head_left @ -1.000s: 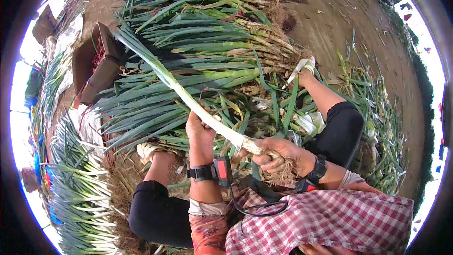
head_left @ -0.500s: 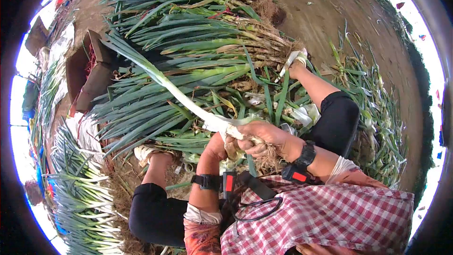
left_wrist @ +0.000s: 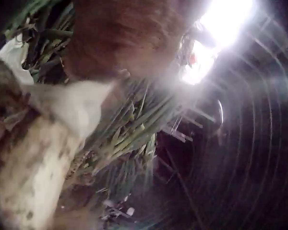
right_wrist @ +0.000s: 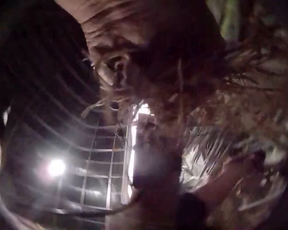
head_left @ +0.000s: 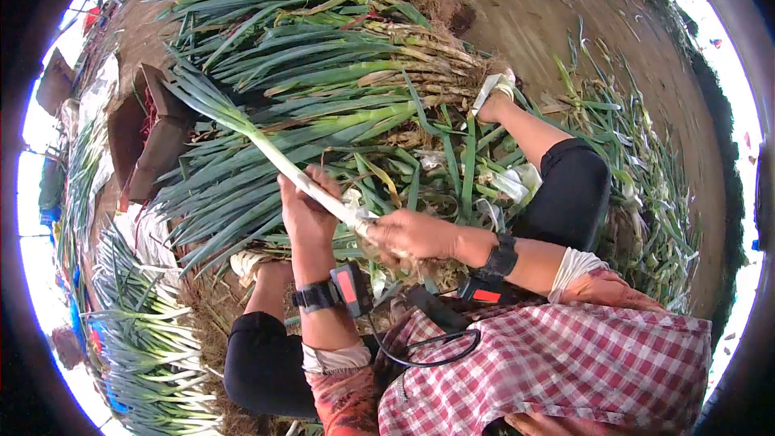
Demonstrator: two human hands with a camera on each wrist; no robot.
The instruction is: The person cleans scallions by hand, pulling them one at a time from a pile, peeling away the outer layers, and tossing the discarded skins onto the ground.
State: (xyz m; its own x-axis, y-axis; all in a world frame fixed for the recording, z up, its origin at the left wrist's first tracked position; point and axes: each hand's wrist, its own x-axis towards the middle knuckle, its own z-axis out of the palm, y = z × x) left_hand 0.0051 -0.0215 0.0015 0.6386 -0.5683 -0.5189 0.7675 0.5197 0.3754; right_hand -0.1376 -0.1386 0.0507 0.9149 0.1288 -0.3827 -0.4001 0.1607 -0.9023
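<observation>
A long green onion (head_left: 278, 160) slants across the head view, leaves toward the upper left and root end toward the person. My right hand (head_left: 416, 234) grips its root end, with roots hanging below the fingers. My left hand (head_left: 309, 208) is curled around the white shaft farther up, fingertips showing past its far side. In the left wrist view, a loose white skin flap (left_wrist: 84, 103) stretches between the pale shaft (left_wrist: 33, 167) and the left hand (left_wrist: 125, 38). Dangling roots (right_wrist: 249, 91) blur beside the right hand (right_wrist: 153, 43) in the right wrist view.
Piles of untrimmed green onions (head_left: 323, 56) lie ahead, roots rightward. Cleaned white-stemmed ones (head_left: 153, 347) lie at lower left. A cardboard box (head_left: 149, 133) stands at left. Stripped leaves (head_left: 638, 186) litter the ground at right. Both feet, one near a pale wrapping (head_left: 494, 89), flank the work.
My left hand first went down to the root end beside the right hand, then moved back up along the shaft. The right hand, holding the root end, shifted slightly left and up.
</observation>
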